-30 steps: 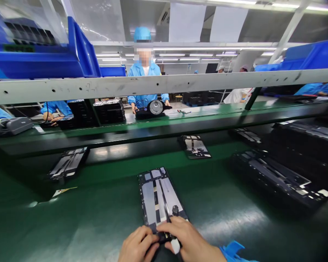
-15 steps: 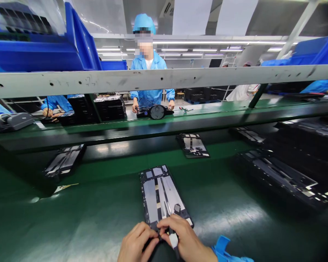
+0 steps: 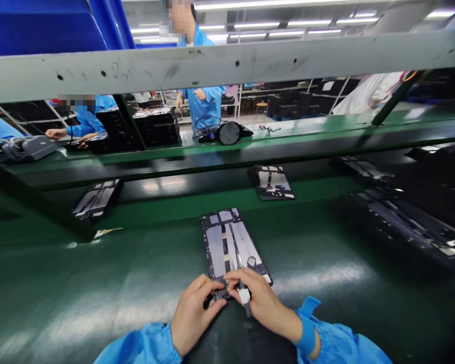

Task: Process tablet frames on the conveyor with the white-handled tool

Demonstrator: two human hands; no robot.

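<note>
An opened tablet point(image 3: 216, 240) with silver battery panels and a black frame lies on the green bench, its lower end toward me. At that lower edge my left hand point(image 3: 197, 308) has thumb and index finger closed around a small dark part I cannot make out. My right hand point(image 3: 263, 301) grips tweezers point(image 3: 244, 298) with a white patch on the handle; the prongs point away over the tablet. Right fingertips touch the lower edge beside the left ones. A small dark square piece point(image 3: 252, 261) sits on the tablet's lower right area.
Other opened tablets lie farther off: one at left point(image 3: 98, 198), one beyond mine point(image 3: 275, 183), and some at right point(image 3: 413, 222). A grey rail point(image 3: 144, 73) crosses above the bench. Behind it stand black stacks point(image 3: 157, 129), a round black device point(image 3: 229, 133) and co-workers in blue.
My view has tilted down, so more of my sleeves shows. Both hands stay at the tablet's lower edge. The co-worker opposite has turned and taken their hands off the round device.
</note>
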